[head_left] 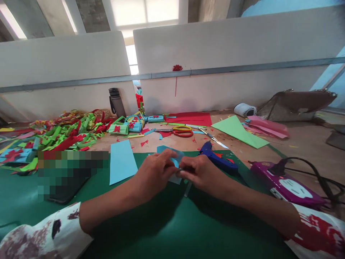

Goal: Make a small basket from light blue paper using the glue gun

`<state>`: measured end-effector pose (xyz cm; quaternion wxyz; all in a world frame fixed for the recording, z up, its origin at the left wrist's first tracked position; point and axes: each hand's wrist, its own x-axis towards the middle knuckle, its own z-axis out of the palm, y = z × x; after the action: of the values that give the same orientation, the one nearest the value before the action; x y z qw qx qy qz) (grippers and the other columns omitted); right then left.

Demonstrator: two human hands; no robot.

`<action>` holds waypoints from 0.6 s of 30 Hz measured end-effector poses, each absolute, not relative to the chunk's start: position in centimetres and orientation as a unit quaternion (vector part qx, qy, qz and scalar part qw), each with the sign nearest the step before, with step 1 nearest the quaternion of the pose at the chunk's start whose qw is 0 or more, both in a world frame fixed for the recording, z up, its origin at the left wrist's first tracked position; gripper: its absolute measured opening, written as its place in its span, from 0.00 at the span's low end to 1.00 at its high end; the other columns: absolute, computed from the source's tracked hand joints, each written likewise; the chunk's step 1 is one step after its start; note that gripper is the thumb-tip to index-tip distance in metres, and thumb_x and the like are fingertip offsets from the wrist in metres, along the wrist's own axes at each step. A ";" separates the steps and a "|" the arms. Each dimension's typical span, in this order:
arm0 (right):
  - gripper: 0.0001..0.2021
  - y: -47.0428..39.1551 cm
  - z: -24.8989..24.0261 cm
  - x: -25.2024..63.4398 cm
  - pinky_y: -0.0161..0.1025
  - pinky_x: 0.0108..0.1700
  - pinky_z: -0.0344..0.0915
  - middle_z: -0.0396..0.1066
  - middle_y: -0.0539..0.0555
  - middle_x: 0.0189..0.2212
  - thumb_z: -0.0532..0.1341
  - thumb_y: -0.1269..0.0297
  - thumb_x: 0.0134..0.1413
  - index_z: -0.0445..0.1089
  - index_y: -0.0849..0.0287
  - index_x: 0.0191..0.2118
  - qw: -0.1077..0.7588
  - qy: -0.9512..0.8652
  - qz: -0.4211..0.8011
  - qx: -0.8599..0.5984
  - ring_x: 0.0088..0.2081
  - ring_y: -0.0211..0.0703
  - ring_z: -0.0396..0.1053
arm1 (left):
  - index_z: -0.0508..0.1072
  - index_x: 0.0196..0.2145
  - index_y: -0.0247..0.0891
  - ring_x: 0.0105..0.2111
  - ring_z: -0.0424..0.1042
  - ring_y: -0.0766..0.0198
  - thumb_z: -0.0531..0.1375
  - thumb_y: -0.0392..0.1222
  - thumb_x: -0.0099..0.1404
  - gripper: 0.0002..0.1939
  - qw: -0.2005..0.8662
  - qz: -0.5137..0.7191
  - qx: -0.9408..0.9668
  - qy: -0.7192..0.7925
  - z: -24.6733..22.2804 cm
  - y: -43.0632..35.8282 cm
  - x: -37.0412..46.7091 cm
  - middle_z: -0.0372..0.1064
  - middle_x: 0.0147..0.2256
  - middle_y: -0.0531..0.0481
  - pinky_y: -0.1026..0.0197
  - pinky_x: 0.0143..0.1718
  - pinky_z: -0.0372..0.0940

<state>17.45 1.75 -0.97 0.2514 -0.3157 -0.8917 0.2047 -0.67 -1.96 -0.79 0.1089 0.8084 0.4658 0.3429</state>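
Note:
A small piece of light blue paper [161, 148] is held up between my two hands over the green mat. My left hand [155, 174] grips it from the left, fingers bent over its upper part. Thumb and fingers of my right hand [206, 176] are pinched together at the paper's right side, meeting the left fingertips; exactly what they press is partly hidden. Below the right fingers a narrow clear stick [188, 190] slants down. A flat light blue paper rectangle [122, 162] lies left of my left hand. Beyond my right hand rests a blue glue gun [219, 160].
Scissors [183, 131] and a box cutter [212, 137] lie ahead among paper scraps. A green sheet [239, 132], a purple power strip [287, 185] with cable and a bag [296, 104] are right. Left are a dark phone [70, 185], paper strips [72, 131] and a bottle [116, 102].

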 end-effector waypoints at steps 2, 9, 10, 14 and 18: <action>0.08 2.3 -0.7 17.7 0.31 0.25 0.53 0.59 0.44 0.18 0.59 0.67 0.52 0.64 0.60 0.24 0.267 -0.871 0.246 -0.330 0.21 0.31 0.57 | 0.68 0.38 0.38 0.32 0.72 0.61 0.56 0.38 0.63 0.05 0.051 0.308 0.837 0.450 0.0 -1.5 -1.9 0.75 0.31 0.51 0.48 0.50 0.57; 0.08 3.5 -0.4 18.6 0.32 0.23 0.60 0.63 0.45 0.18 0.58 0.63 0.54 0.66 0.59 0.26 0.271 -0.838 0.317 -0.352 0.20 0.34 0.63 | 0.73 0.30 0.37 0.50 0.62 0.54 0.56 0.38 0.63 0.07 0.048 0.231 0.870 0.432 1.7 0.0 -5.7 0.69 0.44 0.44 0.48 0.51 0.58; 0.06 3.4 -0.3 18.6 0.34 0.26 0.63 0.66 0.48 0.22 0.58 0.64 0.54 0.67 0.59 0.28 0.290 -0.854 0.263 -0.343 0.24 0.37 0.66 | 0.73 0.29 0.37 0.52 0.61 0.53 0.56 0.37 0.63 0.07 0.047 0.230 0.869 0.435 1.6 0.0 -5.7 0.69 0.45 0.43 0.48 0.52 0.58; 0.13 2.6 -0.1 18.2 0.46 0.48 0.62 0.69 0.61 0.44 0.62 0.66 0.52 0.68 0.62 0.44 0.370 -0.892 -0.002 -0.262 0.48 0.50 0.65 | 0.73 0.26 0.37 0.56 0.55 0.49 0.56 0.35 0.62 0.09 -0.014 0.223 0.874 0.432 0.7 -0.7 -4.3 0.66 0.48 0.43 0.43 0.53 0.57; 0.10 1.6 -0.8 17.1 0.51 0.50 0.57 0.73 0.59 0.36 0.60 0.65 0.55 0.68 0.64 0.41 0.339 -0.919 -0.060 -0.194 0.44 0.50 0.67 | 0.72 0.25 0.35 0.57 0.54 0.49 0.54 0.35 0.63 0.11 -0.070 0.249 0.875 0.410 -0.2 -1.8 -2.6 0.65 0.50 0.40 0.45 0.55 0.56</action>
<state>17.15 1.58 -0.83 0.3391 -0.1943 -0.9185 -0.0595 -2.56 -1.84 -0.23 -0.0702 0.8748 0.4098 0.2486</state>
